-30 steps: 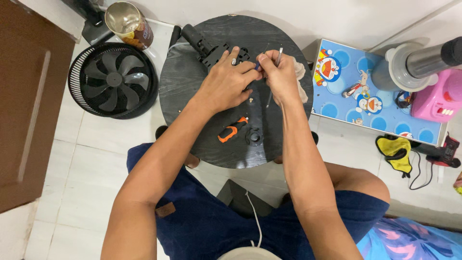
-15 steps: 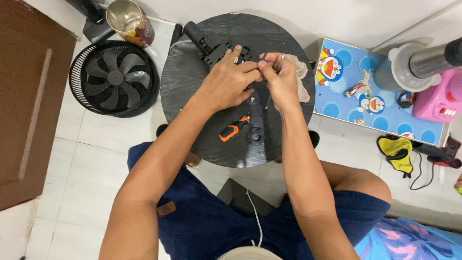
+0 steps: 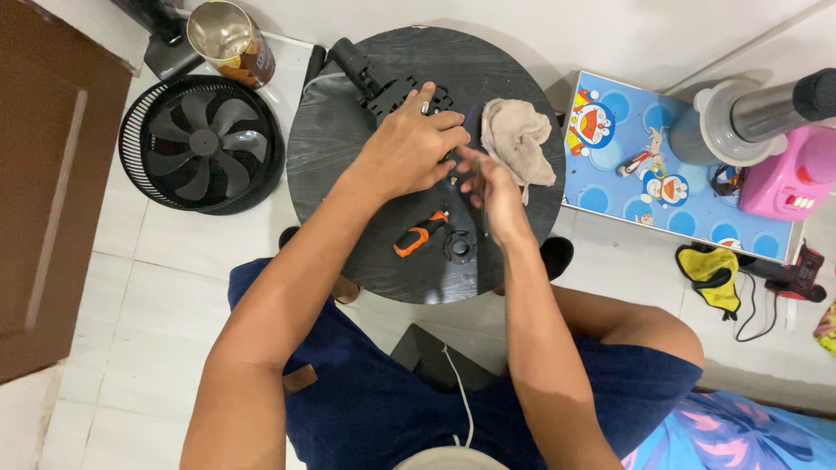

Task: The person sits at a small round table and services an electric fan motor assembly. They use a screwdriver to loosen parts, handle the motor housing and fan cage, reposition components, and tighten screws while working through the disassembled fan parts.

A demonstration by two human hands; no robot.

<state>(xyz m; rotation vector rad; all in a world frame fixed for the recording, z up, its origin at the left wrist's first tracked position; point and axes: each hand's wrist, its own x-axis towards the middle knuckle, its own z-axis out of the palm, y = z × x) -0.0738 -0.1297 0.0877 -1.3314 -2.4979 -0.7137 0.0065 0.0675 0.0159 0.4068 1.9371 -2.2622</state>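
A home room, white tiled floor (image 3: 131, 261); small round black table (image 3: 348, 157), cartoon-printed blue table (image 3: 610, 174), floor fan (image 3: 202, 144), pink toy (image 3: 797, 178), plain white wall (image 3: 566, 26)

At the far left edge of my round black table stands an open round metal tin (image 3: 228, 38) with a brown and orange paper label around its side. To my right lies a flat blue rectangular board (image 3: 670, 165) printed with cartoon cat figures.

Both forearms reach forward; the left hand (image 3: 407, 150) is curled palm down, the right hand (image 3: 484, 184) just beside it, fingers bent.
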